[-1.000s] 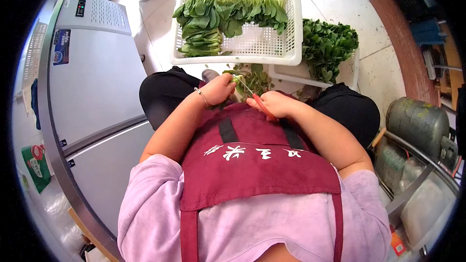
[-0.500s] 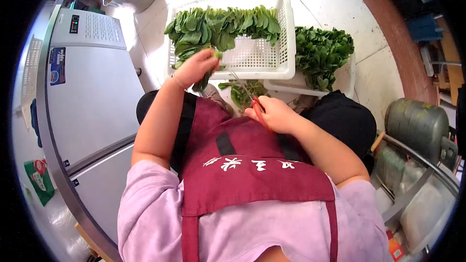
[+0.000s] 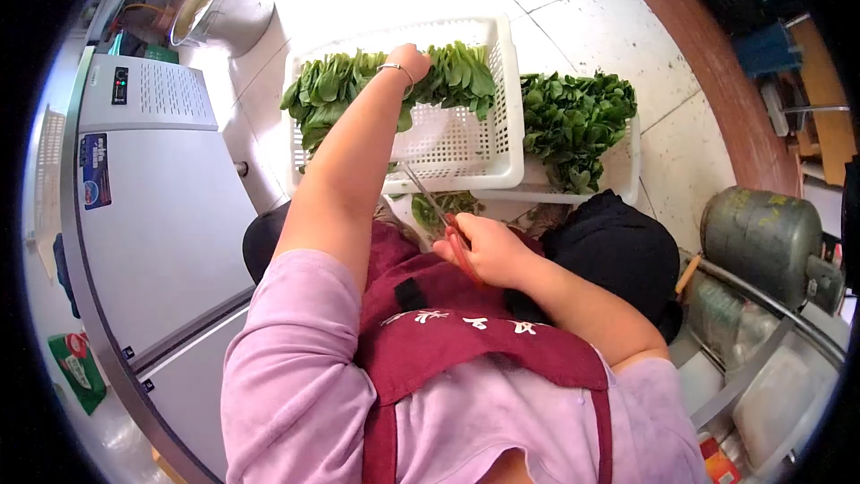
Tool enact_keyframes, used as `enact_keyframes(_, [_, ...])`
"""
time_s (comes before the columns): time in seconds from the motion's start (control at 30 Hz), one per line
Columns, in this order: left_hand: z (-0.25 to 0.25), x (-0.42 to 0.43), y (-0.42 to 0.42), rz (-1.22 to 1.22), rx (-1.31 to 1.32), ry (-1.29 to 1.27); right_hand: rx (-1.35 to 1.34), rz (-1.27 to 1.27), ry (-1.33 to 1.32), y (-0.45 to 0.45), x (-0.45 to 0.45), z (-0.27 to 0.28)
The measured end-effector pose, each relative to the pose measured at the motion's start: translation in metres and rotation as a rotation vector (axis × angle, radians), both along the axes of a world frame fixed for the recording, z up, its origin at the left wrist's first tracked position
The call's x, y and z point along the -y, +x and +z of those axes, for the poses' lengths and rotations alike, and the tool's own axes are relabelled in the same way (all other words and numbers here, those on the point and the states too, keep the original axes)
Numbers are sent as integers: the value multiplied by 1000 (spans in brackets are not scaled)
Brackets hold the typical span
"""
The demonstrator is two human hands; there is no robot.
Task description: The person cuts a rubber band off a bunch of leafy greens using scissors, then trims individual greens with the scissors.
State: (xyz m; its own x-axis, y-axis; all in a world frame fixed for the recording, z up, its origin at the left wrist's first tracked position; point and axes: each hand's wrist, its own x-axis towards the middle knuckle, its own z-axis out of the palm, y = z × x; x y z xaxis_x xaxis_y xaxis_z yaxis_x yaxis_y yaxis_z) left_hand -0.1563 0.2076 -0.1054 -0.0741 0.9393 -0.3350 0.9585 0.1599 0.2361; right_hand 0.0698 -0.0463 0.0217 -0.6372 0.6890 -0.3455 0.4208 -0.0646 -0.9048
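Since half a second ago, the bare left hand (image 3: 412, 61) has moved from the near-left edge of one white, perforated rectangular plastic basket (image 3: 509, 112) to its far row of leafy green vegetables (image 3: 461, 76); whether its fingers grip any, I cannot tell. The bare right hand (image 3: 490, 248) stays wrapped around one pair of red-handled metal scissors (image 3: 448, 222). One dark-green leafy heap (image 3: 578, 121) lies alongside in one white tray (image 3: 623, 170)
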Motion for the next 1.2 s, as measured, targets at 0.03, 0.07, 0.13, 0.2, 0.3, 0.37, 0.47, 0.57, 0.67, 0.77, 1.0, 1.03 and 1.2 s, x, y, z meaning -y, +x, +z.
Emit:
enact_keyframes(0.03, [-1,3,-1,-11,-13,21,-1,-2,-3,0,0,-1])
enact_keyframes(0.07, [-2,8,-4,-12,-15,19,-12,1,10,1,1,-1])
enact_keyframes(0.13, [6,24,-14,92,295,168,-24,11,19,1,2,-2])
enact_keyframes(0.2, [20,40,-35,65,349,262,-31,-15,43,1,3,-1])
enact_keyframes(0.3, [49,77,-74,-26,229,385,-29,-3,17,0,5,-2])
enact_keyframes(0.37, [62,101,-99,-17,199,307,-3,19,43,-2,8,-3])
enact_keyframes(0.47, [72,136,-117,-118,138,147,11,37,61,-4,11,-4])
enact_keyframes(0.57, [61,160,-120,-278,50,90,51,63,70,-9,14,-1])
enact_keyframes(0.67, [42,175,-110,-462,-60,101,76,60,72,-11,15,-7])
enact_keyframes(0.77, [38,178,-101,-421,-222,2,120,65,70,-12,14,-13])
enact_keyframes(1.0, [34,184,-107,-411,-336,-19,120,72,59,-12,14,-12])
enact_keyframes(1.03, [31,185,-107,-412,-337,-21,119,72,57,-11,15,-14])
enact_keyframes(1.2, [34,189,-112,-373,-252,55,120,71,72,-11,14,-14])
